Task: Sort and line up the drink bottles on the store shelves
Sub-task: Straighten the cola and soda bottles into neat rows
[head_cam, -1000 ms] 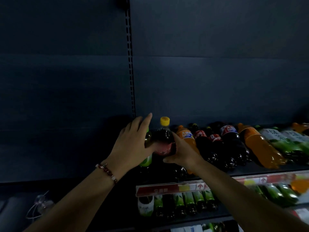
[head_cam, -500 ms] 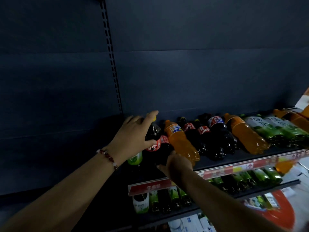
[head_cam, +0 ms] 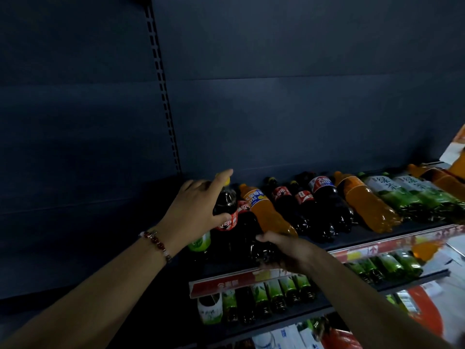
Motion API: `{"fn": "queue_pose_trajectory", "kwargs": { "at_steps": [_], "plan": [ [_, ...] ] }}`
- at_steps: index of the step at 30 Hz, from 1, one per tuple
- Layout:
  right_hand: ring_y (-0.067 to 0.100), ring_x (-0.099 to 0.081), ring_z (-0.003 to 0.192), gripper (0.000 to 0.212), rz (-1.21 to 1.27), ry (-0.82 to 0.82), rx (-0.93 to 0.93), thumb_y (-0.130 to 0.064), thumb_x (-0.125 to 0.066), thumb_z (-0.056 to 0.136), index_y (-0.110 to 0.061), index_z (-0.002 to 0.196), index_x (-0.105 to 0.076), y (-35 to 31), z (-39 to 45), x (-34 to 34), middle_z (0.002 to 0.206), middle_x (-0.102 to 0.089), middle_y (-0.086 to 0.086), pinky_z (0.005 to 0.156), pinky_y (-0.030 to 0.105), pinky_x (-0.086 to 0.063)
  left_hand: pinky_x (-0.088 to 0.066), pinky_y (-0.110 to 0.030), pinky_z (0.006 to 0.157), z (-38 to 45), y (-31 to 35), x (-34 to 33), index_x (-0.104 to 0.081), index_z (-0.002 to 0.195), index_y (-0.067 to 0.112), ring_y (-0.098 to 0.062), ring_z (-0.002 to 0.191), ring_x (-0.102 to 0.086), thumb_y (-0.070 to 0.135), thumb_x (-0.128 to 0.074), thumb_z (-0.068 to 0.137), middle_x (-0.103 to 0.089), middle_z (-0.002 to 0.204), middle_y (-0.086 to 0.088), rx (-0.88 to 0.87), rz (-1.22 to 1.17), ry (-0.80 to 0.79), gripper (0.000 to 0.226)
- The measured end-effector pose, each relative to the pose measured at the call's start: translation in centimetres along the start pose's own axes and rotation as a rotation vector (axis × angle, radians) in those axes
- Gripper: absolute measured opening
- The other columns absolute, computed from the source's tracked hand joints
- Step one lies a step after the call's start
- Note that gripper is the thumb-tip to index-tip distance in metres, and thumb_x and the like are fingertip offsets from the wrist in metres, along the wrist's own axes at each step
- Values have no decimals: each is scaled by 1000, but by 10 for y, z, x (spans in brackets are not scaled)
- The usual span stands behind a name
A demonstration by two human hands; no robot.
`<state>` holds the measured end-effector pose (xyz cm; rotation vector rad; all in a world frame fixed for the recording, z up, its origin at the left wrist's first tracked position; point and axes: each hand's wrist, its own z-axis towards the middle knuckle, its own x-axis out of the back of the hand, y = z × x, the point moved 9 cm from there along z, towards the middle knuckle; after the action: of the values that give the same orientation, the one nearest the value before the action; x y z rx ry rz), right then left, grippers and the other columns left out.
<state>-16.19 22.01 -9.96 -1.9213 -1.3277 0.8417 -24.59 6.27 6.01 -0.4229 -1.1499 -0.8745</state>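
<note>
Cola bottle point(head_cam: 226, 212), left hand point(head_cam: 193, 212) gripping shoulder, right hand point(head_cam: 284, 250) underneath

Plain dark blue-grey metal back panel point(head_cam: 289, 96) fills most of the view, split by a slotted vertical upright strip point(head_cam: 162, 84). Red-and-yellow price label strip point(head_cam: 226, 283) runs along the front edge down low.

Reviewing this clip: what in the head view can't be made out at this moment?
- Green-labelled bottle: mostly hidden behind the left hand; cap unseen.
- Base of the dark cola bottle: covered by the right hand, so contact with the shelf is unclear.
- Price strip: print too blurred to read.
- Orange item at the right edge: cut off by the frame.
- Lower shelf bottles: too dark to identify.
</note>
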Motion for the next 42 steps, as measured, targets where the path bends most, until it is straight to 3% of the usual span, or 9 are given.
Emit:
{"fn": "queue_pose_trajectory", "kwargs": {
  "at_steps": [4,6,10,12,15,19,25,31,42],
  "plan": [
    [29,-60,117,30,60,-111,56,-3,-69,85,-6,115,-65,2,7,0,126,-65,12,95,45,-52,-22,-30,112,0,2,1,0,153,35,-15,127,-43,51,-67,85,-55,135,5,16,-8,-6,97],
    [28,-60,117,54,-10,-112,76,-1,-75,76,-6,127,-59,-3,10,2,126,-65,12,93,39,-52,-21,-28,112,0,2,1,1,153,36,-15,128,-42,50,-66,85,-54,136,6,25,-13,-15,97],
    [19,-57,120,94,-237,14,210,-30,-93,53,-26,135,-47,-27,12,-1,132,-59,-5,100,40,-48,-21,-27,111,0,3,1,1,154,37,-15,129,-39,49,-67,85,-53,136,6,45,-26,-23,97],
    [13,-57,121,86,-272,33,367,-44,-94,50,-36,125,-53,-48,12,-8,127,-62,-13,106,42,-44,-21,-27,110,0,3,1,0,154,37,-15,130,-38,49,-67,85,-52,138,5,48,-33,-21,97],
    [16,-67,108,50,-338,4,557,-9,-89,66,-32,105,-66,-66,6,-24,110,-73,-2,97,33,-52,-20,-29,112,0,3,0,-1,154,37,-15,131,-38,50,-68,84,-49,142,7,56,-33,-26,98],
    [-6,-63,97,68,-413,134,706,6,-85,64,-35,106,-51,-70,4,-22,105,-67,-12,79,13,-51,-19,-31,114,0,0,-3,2,153,38,-15,130,-40,53,-68,83,-53,137,7,60,-9,-25,100],
    [9,-69,98,65,-410,219,716,-25,-86,67,-29,120,-49,-61,16,-19,108,-69,-6,86,40,-58,-18,-29,113,1,-2,-3,1,153,39,-13,130,-39,53,-68,83,-51,139,7,70,-20,-10,100],
    [4,-63,102,75,-527,362,714,-53,-87,52,-40,114,-47,-62,22,-11,115,-61,-12,88,35,-56,-20,-33,115,1,-6,-4,3,153,37,-15,126,-44,55,-67,82,-56,133,6,58,19,22,101],
    [6,-59,112,88,-645,310,727,-48,-84,48,-41,126,-45,-62,32,-7,122,-58,-12,94,37,-54,-27,-50,115,1,3,0,-13,155,25,-34,136,-35,62,-71,72,-19,157,-12,58,230,90,108]
  ]
}}
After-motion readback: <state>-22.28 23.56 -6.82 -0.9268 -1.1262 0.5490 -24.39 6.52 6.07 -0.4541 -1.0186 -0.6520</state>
